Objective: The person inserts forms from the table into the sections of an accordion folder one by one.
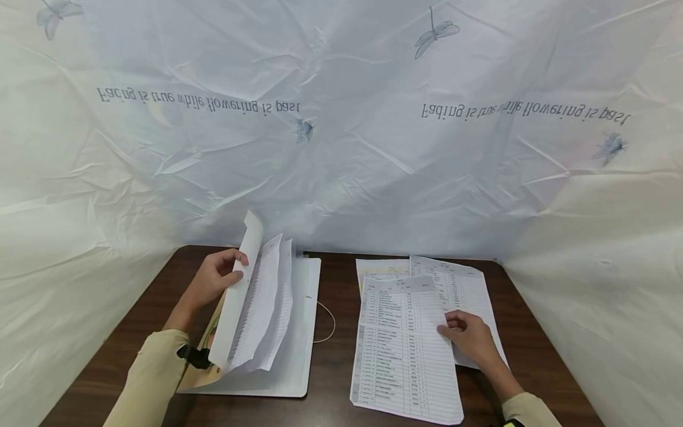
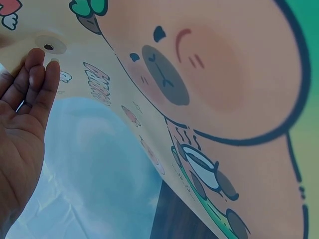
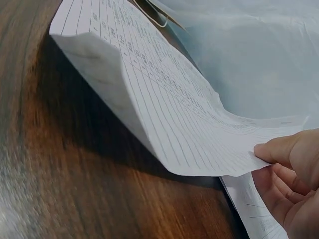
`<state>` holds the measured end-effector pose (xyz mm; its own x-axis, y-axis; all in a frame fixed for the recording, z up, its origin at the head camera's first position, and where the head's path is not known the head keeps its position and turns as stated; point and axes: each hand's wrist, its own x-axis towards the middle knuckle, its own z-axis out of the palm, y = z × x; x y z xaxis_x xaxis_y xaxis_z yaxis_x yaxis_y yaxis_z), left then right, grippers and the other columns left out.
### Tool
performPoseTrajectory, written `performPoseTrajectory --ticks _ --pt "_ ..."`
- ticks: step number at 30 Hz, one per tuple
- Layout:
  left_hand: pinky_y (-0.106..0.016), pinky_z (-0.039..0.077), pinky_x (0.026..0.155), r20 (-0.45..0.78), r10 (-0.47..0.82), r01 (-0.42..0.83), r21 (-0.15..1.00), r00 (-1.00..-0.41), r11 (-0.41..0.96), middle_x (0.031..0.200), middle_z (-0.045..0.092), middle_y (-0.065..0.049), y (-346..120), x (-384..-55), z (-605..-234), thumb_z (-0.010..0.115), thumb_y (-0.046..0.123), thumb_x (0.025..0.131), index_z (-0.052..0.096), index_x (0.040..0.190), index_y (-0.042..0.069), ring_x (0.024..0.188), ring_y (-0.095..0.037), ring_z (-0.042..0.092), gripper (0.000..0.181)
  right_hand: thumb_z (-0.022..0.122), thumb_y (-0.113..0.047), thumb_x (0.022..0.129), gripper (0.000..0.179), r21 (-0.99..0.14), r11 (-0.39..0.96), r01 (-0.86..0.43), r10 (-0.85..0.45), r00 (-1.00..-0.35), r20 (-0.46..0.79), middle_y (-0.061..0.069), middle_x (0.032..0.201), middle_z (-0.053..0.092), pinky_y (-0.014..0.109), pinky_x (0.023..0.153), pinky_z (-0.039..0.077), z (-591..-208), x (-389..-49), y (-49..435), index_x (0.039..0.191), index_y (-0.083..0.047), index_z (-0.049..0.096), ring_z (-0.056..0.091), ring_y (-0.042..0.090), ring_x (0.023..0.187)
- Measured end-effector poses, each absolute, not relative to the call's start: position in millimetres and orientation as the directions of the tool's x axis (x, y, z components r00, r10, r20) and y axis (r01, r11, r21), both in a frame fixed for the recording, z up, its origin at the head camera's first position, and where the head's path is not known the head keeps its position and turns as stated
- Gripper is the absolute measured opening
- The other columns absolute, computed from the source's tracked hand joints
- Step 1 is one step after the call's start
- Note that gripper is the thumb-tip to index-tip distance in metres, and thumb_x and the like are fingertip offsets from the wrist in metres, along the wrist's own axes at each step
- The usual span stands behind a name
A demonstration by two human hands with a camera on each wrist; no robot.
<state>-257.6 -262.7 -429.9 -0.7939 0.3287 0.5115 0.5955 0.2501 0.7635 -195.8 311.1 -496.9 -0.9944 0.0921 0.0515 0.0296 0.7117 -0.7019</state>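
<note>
On the left of the table, my left hand [image 1: 213, 277] grips the raised cover of a document folder [image 1: 242, 302], thumb on its white inner face. Several printed sheets [image 1: 261, 305] stand tilted inside, against that cover. The left wrist view shows the cover's outside, printed with a cartoon bear [image 2: 214, 74]; fingers of the left hand [image 2: 25, 119] lie by its small round fastener [image 2: 49, 46]. To the right, my right hand [image 1: 472, 339] pinches the edge of a printed table sheet [image 1: 405, 356]. That sheet [image 3: 164, 104] bends upward from the table in the right wrist view.
Beneath and behind the pinched sheet lie another printed sheet [image 1: 475, 290] and a paper with a yellowish part [image 1: 381, 267]. A thin cord loop [image 1: 333, 325] sticks out from the folder's right side. White printed sheeting [image 1: 341, 148] surrounds the brown table [image 1: 331, 379].
</note>
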Motion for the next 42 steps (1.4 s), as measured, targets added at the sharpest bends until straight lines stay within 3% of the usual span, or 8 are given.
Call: performPoseTrajectory --ticks 13,27,33,42 --pt "-0.026 0.050 0.056 0.504 0.319 0.583 0.774 -0.803 0.246 0.089 0.056 -0.007 -264.3 -256.8 -431.3 0.057 -0.010 0.090 0.063 0.105 -0.002 0.060 -0.007 0.054 0.019 0.078 -0.017 0.090 0.040 -0.741 0.669 0.061 0.116 -0.993 0.023 0.012 0.096 0.075 0.025 0.064 0.052 -493.8 -195.0 316.4 0.120 0.007 0.066 0.068 0.013 0.080" --pt "-0.026 0.049 0.056 0.514 0.316 0.593 0.766 -0.797 0.249 0.091 0.057 -0.012 -265.3 -257.7 -431.4 0.059 -0.007 0.090 0.063 0.105 -0.003 0.062 -0.007 0.054 0.017 0.076 -0.020 0.093 0.044 -0.814 0.579 0.048 0.132 -0.991 0.035 0.016 0.102 0.073 0.022 0.069 0.054 -477.6 -196.4 318.8 0.125 0.007 0.064 0.068 0.013 0.083" --pt "-0.026 0.048 0.055 0.515 0.311 0.592 0.766 -0.799 0.252 0.088 0.057 -0.004 -265.1 -257.8 -431.0 0.058 -0.010 0.089 0.064 0.105 -0.002 0.060 -0.007 0.052 0.019 0.075 -0.022 0.094 0.044 -0.839 0.544 0.024 0.121 -0.991 0.050 0.015 0.101 0.074 0.024 0.069 0.055 -467.8 -197.3 318.1 0.124 0.007 0.064 0.069 0.012 0.080" --pt "-0.026 0.049 0.055 0.509 0.310 0.586 0.770 -0.803 0.253 0.089 0.058 -0.003 -264.8 -257.3 -430.0 0.058 -0.011 0.089 0.064 0.105 -0.003 0.059 -0.007 0.053 0.019 0.075 -0.023 0.095 0.044 -0.859 0.513 -0.004 0.104 -0.992 0.067 0.016 0.100 0.075 0.025 0.070 0.054 -454.8 -199.1 312.7 0.124 0.007 0.064 0.070 0.013 0.079"
